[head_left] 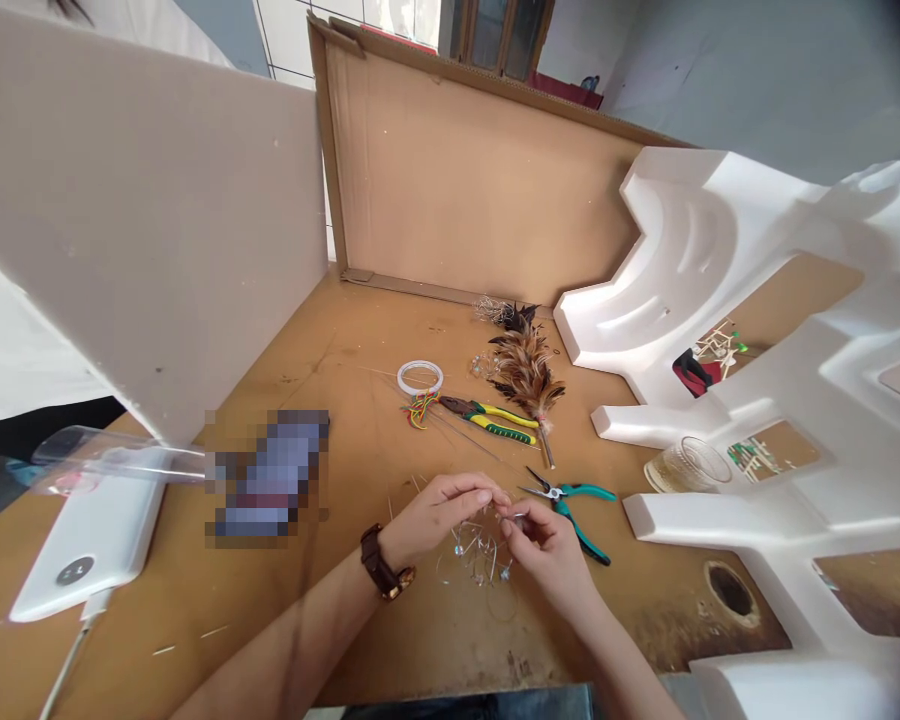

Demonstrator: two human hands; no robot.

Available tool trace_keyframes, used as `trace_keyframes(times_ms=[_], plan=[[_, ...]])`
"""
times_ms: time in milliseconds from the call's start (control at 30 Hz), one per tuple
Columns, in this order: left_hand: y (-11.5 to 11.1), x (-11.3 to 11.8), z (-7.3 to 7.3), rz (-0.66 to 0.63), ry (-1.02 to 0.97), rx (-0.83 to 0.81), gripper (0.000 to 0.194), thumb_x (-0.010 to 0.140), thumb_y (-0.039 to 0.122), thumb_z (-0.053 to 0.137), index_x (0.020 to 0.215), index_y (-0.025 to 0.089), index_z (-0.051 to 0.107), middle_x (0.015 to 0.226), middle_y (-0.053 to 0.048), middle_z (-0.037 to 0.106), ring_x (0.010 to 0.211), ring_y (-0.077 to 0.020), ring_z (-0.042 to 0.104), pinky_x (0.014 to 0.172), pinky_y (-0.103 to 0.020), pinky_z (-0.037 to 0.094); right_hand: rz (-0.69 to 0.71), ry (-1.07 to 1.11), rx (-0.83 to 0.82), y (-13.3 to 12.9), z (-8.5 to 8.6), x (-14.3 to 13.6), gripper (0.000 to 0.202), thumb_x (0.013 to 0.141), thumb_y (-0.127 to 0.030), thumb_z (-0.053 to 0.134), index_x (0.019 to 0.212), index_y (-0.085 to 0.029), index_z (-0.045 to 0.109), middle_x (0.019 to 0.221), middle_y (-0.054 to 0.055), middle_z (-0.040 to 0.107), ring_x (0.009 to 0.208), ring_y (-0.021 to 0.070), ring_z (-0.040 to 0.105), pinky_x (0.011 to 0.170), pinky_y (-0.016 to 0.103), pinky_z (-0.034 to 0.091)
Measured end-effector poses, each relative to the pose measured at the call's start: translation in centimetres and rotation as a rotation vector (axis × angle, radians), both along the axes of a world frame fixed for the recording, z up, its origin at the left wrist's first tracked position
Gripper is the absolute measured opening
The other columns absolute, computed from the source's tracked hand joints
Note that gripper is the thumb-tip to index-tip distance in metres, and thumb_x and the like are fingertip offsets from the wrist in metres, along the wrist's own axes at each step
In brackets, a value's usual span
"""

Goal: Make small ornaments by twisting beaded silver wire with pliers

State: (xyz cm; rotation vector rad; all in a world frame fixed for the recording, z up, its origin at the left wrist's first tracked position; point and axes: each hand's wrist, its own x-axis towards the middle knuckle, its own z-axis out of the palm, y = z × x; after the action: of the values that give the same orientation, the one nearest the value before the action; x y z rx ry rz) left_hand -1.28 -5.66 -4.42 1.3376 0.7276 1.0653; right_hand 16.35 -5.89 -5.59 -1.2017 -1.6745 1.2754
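My left hand [446,510], with a dark watch [382,562] on its wrist, is closed, its thumb and fingertips pressed together. My right hand [546,548] is closed in a pinch, its fingertips meeting those of the left. Between and below the fingers hangs a bunch of thin wire with clear beads [459,550], held by both hands just above the table. What exactly lies between the fingertips is hidden. Just right of my hands, teal-handled long-nose pliers [559,493] rest with their jaws apart.
Yellow-green pliers [487,415], a white ring [420,378] with coloured threads and a brown feather duster [529,370] lie farther back. A glass [688,468] and white foam pieces [690,240] stand right. Left are a pixelated device [274,480], a white power bank [94,555] and a pale panel [157,220].
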Motion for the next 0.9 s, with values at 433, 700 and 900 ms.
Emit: trace_keyframes(times_ms=[433,700,900], plan=[[-0.2,1.1,-1.4,0.104,-0.213,-0.271,0.021,0.080,0.032,0.058,0.092,0.017,0.068,0.093,-0.005,0.069,0.084,-0.0153,0.059,0.079,-0.027,0.043,0.027,-0.098,0.197,0.1,-0.7,0.7,0.018,0.083,-0.034,0.053,0.083,-0.018,0.063,0.075,0.004,0.061,0.057,0.0125,0.056,0.054,0.024,0.045],[-0.3,1.0,-0.7,0.069,-0.164,-0.218,0.024,0.081,0.032,0.058,0.094,0.014,0.068,0.087,-0.006,0.069,0.081,-0.0150,0.059,0.078,-0.027,0.044,0.055,-0.219,0.299,-0.4,-0.3,1.3,0.021,0.084,-0.033,0.051,0.098,-0.020,0.061,0.090,0.006,0.065,0.064,0.0132,0.059,0.060,0.025,0.048],[-0.2,0.6,-0.8,0.065,-0.119,-0.191,0.027,0.083,0.034,0.053,0.095,0.015,0.067,0.093,-0.008,0.069,0.086,-0.0172,0.060,0.079,-0.028,0.044,-0.118,-0.573,0.399,1.4,0.3,6.0,0.044,0.085,-0.036,0.046,0.126,-0.021,0.041,0.109,0.009,0.061,0.088,0.0190,0.059,0.075,0.032,0.049]])
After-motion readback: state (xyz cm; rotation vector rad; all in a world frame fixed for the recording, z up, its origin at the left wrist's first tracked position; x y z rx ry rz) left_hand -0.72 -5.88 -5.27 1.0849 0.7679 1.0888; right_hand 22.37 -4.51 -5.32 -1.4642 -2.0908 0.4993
